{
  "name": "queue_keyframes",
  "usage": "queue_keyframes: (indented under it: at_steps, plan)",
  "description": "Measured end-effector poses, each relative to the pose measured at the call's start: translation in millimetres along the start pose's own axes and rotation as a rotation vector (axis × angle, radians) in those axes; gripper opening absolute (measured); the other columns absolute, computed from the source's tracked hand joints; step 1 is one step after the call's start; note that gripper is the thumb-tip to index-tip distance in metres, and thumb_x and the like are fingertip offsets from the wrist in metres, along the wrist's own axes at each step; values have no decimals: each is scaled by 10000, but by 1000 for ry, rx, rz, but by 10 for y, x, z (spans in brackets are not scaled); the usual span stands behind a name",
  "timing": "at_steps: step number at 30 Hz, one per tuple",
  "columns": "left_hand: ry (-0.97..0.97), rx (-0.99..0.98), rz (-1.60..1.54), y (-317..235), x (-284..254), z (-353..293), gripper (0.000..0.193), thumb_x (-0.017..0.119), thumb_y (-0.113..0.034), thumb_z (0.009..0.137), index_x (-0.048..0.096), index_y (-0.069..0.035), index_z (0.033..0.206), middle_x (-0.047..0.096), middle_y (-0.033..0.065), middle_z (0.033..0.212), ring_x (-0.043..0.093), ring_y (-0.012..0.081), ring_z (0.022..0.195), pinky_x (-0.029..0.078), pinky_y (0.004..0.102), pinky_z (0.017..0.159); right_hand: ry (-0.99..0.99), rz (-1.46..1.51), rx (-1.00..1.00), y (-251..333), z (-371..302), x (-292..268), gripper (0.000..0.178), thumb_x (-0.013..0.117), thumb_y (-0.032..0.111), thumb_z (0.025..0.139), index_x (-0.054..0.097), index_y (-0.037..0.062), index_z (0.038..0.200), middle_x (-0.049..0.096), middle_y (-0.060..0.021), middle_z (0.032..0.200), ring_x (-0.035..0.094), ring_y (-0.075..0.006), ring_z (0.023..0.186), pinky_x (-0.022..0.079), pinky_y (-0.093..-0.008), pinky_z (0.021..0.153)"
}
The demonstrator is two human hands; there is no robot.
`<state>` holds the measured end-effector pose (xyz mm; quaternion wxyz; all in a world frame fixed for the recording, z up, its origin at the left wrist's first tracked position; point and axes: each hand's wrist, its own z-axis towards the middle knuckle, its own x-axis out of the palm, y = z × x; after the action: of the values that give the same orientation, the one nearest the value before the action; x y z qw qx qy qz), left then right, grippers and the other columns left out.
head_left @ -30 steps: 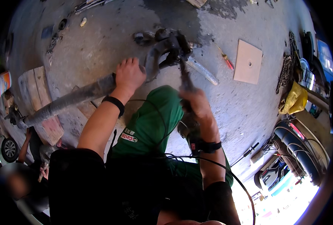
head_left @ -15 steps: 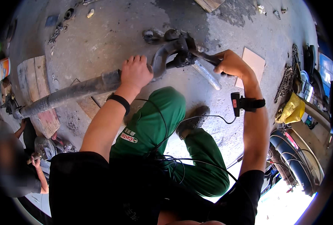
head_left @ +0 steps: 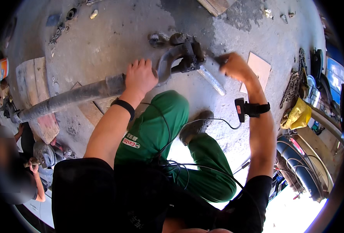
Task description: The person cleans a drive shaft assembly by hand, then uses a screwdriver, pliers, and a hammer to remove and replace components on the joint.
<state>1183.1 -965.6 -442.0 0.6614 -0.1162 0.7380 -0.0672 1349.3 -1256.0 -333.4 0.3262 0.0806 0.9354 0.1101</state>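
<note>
The left hand (head_left: 140,77) grasps 1 metal shaft (head_left: 79,93), its long axis slanting from far left of this hand to a fork (head_left: 166,64) pointing right. The right hand (head_left: 236,68) clenches 1 blurred dark tool (head_left: 221,59). Well left: 1 orange-and-white bucket (head_left: 0,70), contents unclear.

Head view, one: head-worn wide fisheye, left of a side-by-side pair. Direction: steeply down, over near green trousers (head_left: 156,120) to the floor (head_left: 119,39) beyond. Range: close; left hand (head_left: 141,79) and right hand (head_left: 236,68) between near and far. Field: round, dark-rimmed, straight edges bowed toward left and right.
</note>
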Motion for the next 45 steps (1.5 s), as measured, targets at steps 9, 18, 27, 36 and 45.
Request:
queue_keyframes:
  at_steps: [9,18,27,36,45]
  plan:
    - [-17,-3,34,47,-12,-28,231,669,-271,800,635,-72,911,659,114,939,635,307,950,496,439,824,55,-9,-150,37,-121,70,522,730,33,679,740,44,1201,651,-65,709,562,-138,586,487,-300,578]
    - [63,-40,41,-37,62,-29,285,664,-319,819,654,-76,968,669,102,974,635,298,965,491,457,831,-53,133,-115,-255,-138,149,525,731,81,647,743,49,1171,707,-209,791,693,-297,746,530,-370,716]
    - [220,-158,-276,5,-109,-27,335,705,-270,716,719,-43,962,703,173,1003,652,337,1005,511,463,875,-58,216,-115,-485,-169,469,168,686,128,789,647,8,900,568,-26,620,543,-141,513,440,-309,471]
    - [129,-88,-104,-39,-13,-77,404,654,-265,719,681,-25,1043,675,138,1071,603,289,1078,448,417,908,-164,684,-136,-844,-430,809,179,693,183,858,652,18,915,553,-5,661,485,-125,522,371,-288,493]
    - [48,-97,-137,-56,51,-135,377,665,-278,704,693,-25,982,679,131,1010,618,290,1035,457,411,880,-170,789,-150,-419,-952,591,208,656,158,937,656,-30,1027,620,-30,797,549,-142,712,436,-289,690]
